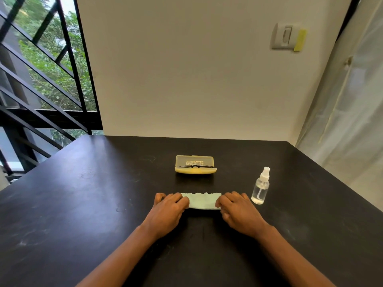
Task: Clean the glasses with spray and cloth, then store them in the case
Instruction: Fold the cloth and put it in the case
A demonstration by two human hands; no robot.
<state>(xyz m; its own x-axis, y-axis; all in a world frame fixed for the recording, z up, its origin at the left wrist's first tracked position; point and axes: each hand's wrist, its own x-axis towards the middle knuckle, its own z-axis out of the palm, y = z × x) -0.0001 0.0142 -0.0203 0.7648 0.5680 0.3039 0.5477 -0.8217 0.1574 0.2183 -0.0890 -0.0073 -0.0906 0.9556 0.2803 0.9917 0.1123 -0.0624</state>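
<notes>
A pale green cleaning cloth [202, 200] lies folded into a strip on the black table [83, 193]. My left hand [169, 208] grips its left end and my right hand [236, 210] grips its right end, fingers curled over the edges. Beyond the cloth a yellow glasses case [194, 170] stands with its lid up, and dark-framed glasses [195, 166] lie inside it. A small clear spray bottle [260, 186] with a white nozzle stands upright just right of my right hand.
The table's far edge meets a cream wall. A black-framed window with railings is at the left, and a translucent curtain [348, 112] hangs at the right. A wall switch [285, 37] sits high on the wall.
</notes>
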